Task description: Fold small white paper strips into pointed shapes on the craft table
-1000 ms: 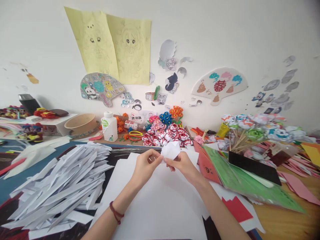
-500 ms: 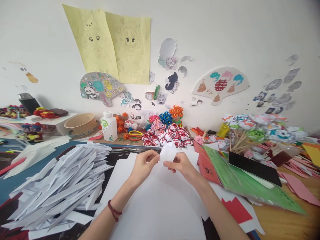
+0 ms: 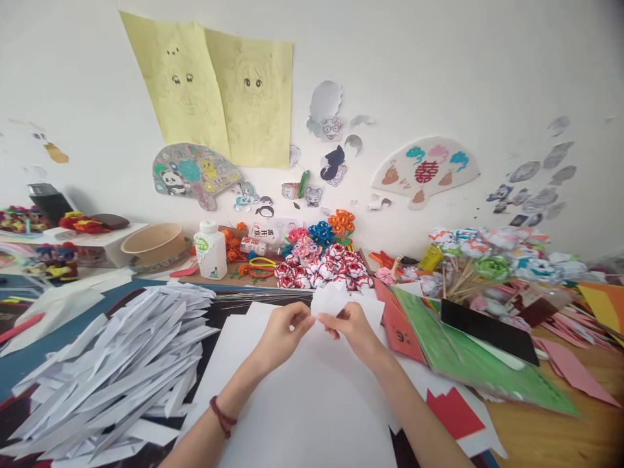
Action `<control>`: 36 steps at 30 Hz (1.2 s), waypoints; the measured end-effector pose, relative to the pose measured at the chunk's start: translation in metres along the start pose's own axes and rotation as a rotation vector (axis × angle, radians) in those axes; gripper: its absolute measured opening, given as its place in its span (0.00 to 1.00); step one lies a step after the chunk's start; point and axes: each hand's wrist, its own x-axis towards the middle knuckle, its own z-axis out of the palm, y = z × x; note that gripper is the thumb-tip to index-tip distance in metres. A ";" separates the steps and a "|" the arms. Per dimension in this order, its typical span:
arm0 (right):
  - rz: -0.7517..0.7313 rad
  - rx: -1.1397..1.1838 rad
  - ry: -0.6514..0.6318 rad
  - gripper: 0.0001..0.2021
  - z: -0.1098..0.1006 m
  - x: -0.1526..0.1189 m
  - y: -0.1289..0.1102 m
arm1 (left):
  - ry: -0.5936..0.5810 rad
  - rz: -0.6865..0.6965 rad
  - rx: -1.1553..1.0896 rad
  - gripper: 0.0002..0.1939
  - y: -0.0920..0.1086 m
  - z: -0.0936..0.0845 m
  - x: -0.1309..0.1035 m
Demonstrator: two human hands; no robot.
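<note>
Above the large white sheets (image 3: 312, 396), a small piece of white paper (image 3: 329, 298) is pinched between my two hands. My left hand (image 3: 287, 328) closes thumb and fingertips on its lower left edge. On the lower right edge, my right hand (image 3: 351, 326) grips it with thumb and index finger, the other fingers curled beneath. The two sets of fingertips nearly meet. To the left lies a big pile of folded white paper strips (image 3: 121, 370).
Red-and-white paper flowers (image 3: 336, 268) and a white bottle (image 3: 211, 252) stand behind the sheets. At the right are a green folder (image 3: 482, 357), a black flat object (image 3: 487, 330) and red paper (image 3: 454, 413). A round tan container (image 3: 155, 244) sits back left.
My left fingertips have moved right, closer to my right fingertips at the small paper's lower edge. The camera view has shifted slightly.
</note>
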 end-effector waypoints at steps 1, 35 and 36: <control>-0.008 0.005 0.017 0.13 0.001 0.000 0.001 | -0.001 -0.006 0.003 0.13 0.000 0.000 0.000; -0.070 -0.135 0.020 0.09 -0.005 0.002 0.005 | -0.032 -0.026 0.100 0.11 -0.002 -0.016 -0.002; -0.050 -0.130 -0.022 0.09 -0.005 0.001 0.004 | -0.040 -0.010 0.107 0.10 -0.001 -0.017 -0.002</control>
